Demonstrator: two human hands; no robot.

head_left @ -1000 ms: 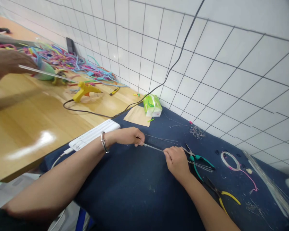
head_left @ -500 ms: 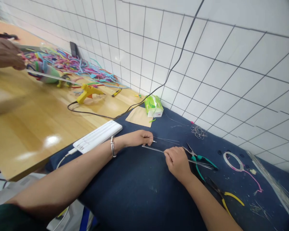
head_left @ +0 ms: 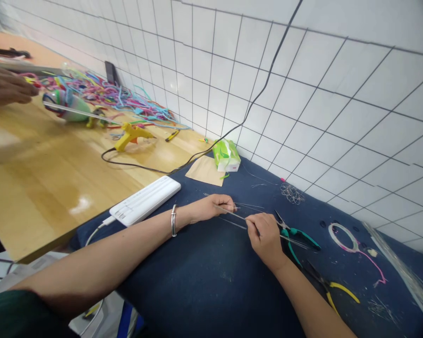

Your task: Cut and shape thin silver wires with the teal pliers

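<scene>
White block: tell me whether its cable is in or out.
In: the white plug meets the end of the white block, no gap showing.

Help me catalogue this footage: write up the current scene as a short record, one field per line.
Right hand: closed around thin strands
Left hand: fingers together at the strands; exact grip unclear
Work surface: dark blue cover
Pliers: green-handled pair beyond the right hand; yellow-handled pair nearer the camera
Wooden table: yellow glue gun, pile of colourful stems
Other person: a hand at far left
</scene>
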